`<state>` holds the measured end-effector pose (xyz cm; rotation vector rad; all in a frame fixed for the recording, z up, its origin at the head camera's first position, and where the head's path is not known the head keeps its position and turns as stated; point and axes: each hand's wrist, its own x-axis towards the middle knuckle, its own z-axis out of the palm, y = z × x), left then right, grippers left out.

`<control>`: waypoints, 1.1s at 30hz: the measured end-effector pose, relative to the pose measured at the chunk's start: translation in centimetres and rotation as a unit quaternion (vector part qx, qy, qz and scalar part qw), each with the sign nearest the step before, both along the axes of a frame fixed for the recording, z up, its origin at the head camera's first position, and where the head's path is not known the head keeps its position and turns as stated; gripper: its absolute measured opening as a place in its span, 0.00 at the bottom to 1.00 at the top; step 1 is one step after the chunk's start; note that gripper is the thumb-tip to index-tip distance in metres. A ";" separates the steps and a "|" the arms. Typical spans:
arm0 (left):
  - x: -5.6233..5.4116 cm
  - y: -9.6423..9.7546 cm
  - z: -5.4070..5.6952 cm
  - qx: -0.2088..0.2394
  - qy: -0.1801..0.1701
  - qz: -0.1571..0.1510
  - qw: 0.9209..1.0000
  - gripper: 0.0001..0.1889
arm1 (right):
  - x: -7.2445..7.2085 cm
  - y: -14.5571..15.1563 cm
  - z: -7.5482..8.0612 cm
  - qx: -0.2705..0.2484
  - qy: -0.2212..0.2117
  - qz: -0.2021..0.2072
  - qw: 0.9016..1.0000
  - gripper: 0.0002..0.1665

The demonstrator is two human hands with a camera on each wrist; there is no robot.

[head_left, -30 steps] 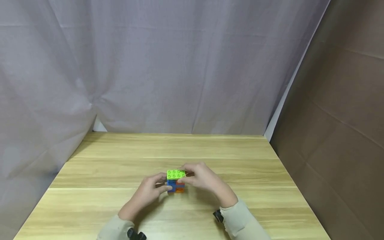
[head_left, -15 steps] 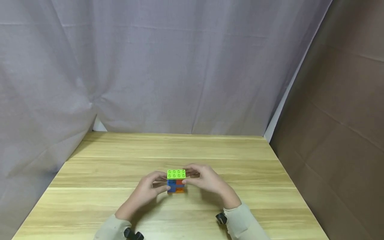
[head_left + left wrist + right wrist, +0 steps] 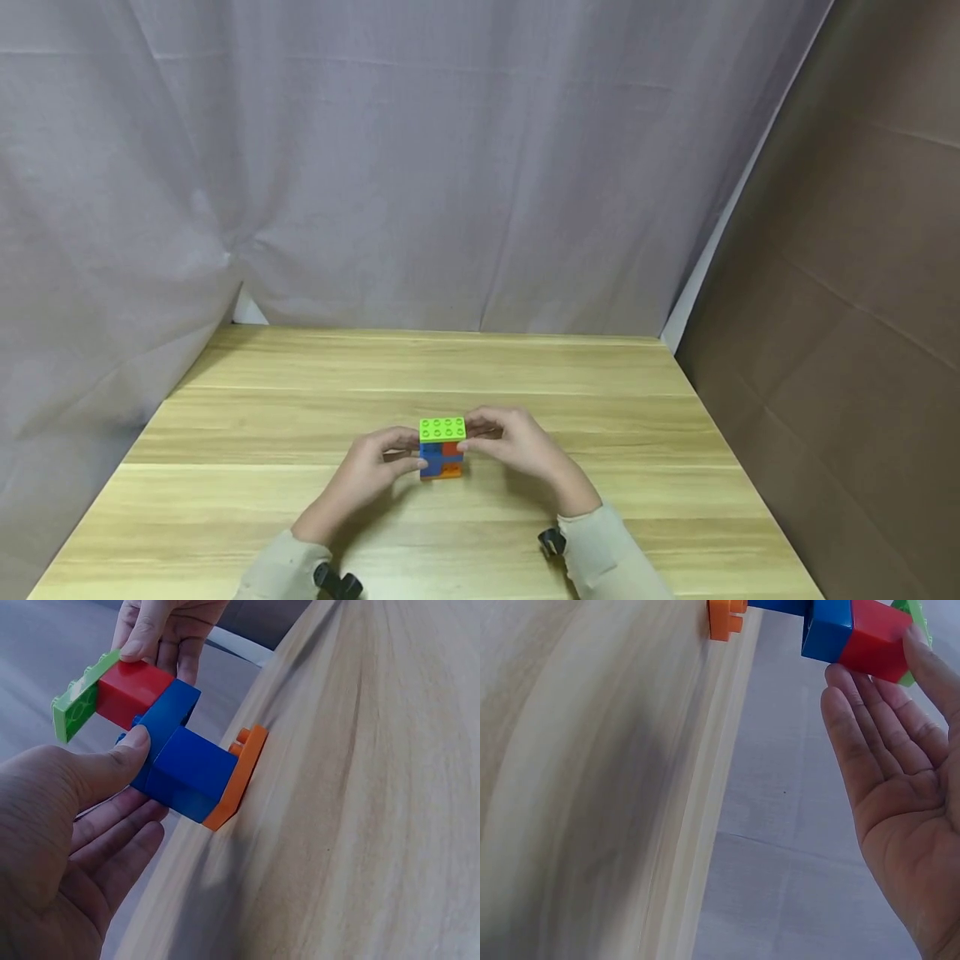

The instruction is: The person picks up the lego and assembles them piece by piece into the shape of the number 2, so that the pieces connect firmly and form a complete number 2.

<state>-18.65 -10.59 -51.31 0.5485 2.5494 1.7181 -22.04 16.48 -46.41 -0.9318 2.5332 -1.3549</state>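
Note:
A stack of toy building bricks stands upright at the middle of the table. On top is a flat light-green brick (image 3: 442, 430) with studs. Under it sits a red brick (image 3: 135, 691), then blue bricks (image 3: 196, 763), with a flat orange brick (image 3: 238, 780) as the base. My left hand (image 3: 367, 468) pinches the blue part from the left, thumb in front and fingers behind. From the right, my right hand (image 3: 517, 443) holds the upper part, its thumb on the red brick near the green one. The stack's far side is hidden in the head view.
The wooden table (image 3: 300, 367) has light grain and runs back to a grey curtain (image 3: 390, 183). A brown cloth (image 3: 840, 317) hangs along the right side. Dark wrist devices (image 3: 337, 582) sit at the cuffs of both sleeves.
My right hand has drawn slightly to the right, its thumb and fingertips uncovering the green brick's right end. The left thumb has shifted slightly left on the blue part. The stack stays nearly in place.

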 end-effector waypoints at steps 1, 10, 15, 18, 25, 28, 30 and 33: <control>0.0 0.0 -0.1 0.000 -0.001 -0.001 1.000 0.17 | 0.0 0.0 0.0 -0.002 -0.001 0.000 1.000 0.16; -0.3 -0.1 -0.1 -0.007 0.012 0.005 1.000 0.15 | 0.0 0.0 -0.2 0.001 0.004 -0.010 1.000 0.18; -0.5 0.4 0.2 -0.016 0.017 0.023 0.999 0.17 | -0.5 0.1 -0.3 0.008 0.015 -0.036 0.999 0.21; -0.8 0.7 0.3 -0.024 0.015 0.032 0.999 0.18 | -1.0 0.1 -0.1 0.009 0.012 -0.055 0.998 0.23; -1.5 1.2 0.4 -0.041 -0.020 0.033 0.998 0.20 | -2.0 0.3 -0.1 -0.002 -0.063 -0.081 0.995 0.25; -1.8 1.4 0.4 -0.035 -0.032 0.030 0.998 0.20 | -2.4 0.6 -0.3 -0.013 -0.096 -0.082 0.992 0.25; -2.0 1.6 0.6 -0.031 -0.045 0.032 0.998 0.19 | -2.8 0.7 -0.5 -0.031 -0.121 -0.079 0.989 0.25; -2.2 1.9 0.8 -0.024 -0.065 0.035 0.997 0.18 | -3.3 0.8 -0.9 -0.045 -0.151 -0.075 0.985 0.26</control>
